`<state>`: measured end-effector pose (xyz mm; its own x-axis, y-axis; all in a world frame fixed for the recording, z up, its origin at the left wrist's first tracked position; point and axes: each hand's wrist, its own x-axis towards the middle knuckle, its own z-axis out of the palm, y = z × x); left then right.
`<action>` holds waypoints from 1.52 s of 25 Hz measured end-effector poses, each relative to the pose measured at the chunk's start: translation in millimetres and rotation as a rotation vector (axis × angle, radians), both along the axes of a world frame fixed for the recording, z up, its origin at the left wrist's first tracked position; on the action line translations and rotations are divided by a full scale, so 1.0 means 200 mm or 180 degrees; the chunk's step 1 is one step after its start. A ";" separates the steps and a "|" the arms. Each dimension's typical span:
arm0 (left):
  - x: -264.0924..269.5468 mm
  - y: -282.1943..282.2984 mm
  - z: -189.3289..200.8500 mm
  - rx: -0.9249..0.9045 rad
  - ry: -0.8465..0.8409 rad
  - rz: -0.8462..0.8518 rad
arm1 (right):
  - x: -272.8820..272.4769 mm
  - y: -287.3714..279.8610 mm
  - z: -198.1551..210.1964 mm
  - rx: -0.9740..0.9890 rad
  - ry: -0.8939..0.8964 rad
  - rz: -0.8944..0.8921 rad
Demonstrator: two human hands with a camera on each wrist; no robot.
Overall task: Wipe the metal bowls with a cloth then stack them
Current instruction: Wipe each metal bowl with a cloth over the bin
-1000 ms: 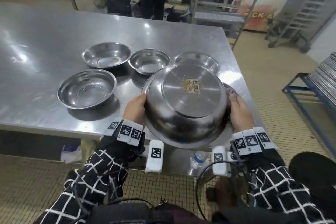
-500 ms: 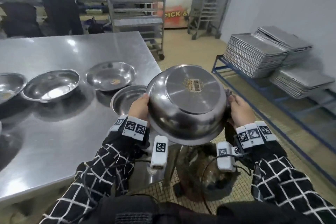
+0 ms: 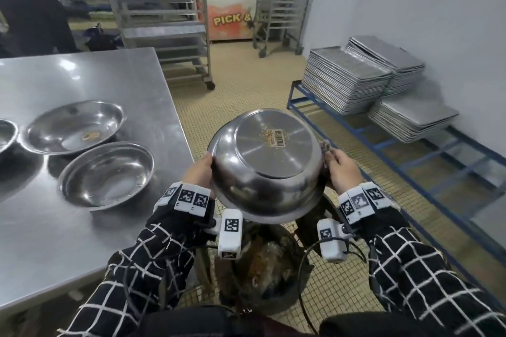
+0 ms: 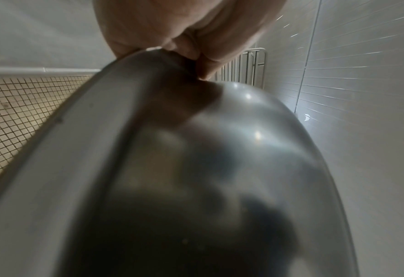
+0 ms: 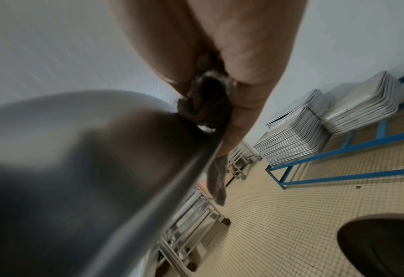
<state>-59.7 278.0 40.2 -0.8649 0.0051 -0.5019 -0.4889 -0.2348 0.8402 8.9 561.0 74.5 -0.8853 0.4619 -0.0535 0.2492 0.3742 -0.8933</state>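
I hold a large metal bowl [image 3: 269,164] upside down, tilted with its barcode-stickered base toward me, over a dark bin [image 3: 262,271] on the floor. My left hand [image 3: 197,171] grips its left rim [image 4: 53,142]. My right hand [image 3: 341,169] grips the right rim [image 5: 172,183] together with a dark crumpled cloth [image 5: 205,108], also seen as a dark scrap [image 3: 326,146] by the fingers. On the steel table [image 3: 82,241] to the left stand two more metal bowls, the near one [image 3: 105,174] and the far one [image 3: 72,126] with crumbs inside. A third bowl [image 3: 5,134] is cut off at the left edge.
The table's right edge runs just left of my left arm. Stacks of metal trays [image 3: 347,79] sit on a low blue rack [image 3: 410,161] along the right wall. Wheeled tray racks [image 3: 158,16] stand behind on the tiled floor. Someone in dark clothes [image 3: 30,3] stands at the far left.
I have turned right, carrying the upturned bowl off the table to above the bin on the floor. Both hands keep the same grip on its rim.
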 end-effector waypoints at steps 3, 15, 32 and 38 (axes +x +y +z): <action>-0.10 0.11 -0.04 -0.0134 -0.0065 -0.0067 | -0.04 0.12 0.00 0.0248 -0.0138 0.0162; -0.36 0.10 0.08 -0.1603 0.0259 -0.0126 | -0.48 -0.01 0.22 0.1258 0.0394 0.0461; -0.58 0.04 0.04 -0.1327 0.0506 -0.0374 | -0.51 -0.15 -0.06 0.0539 -0.0057 0.0174; -0.53 0.07 0.14 -0.1210 0.0633 -0.0479 | -0.71 -0.34 0.11 0.0588 0.0264 0.0710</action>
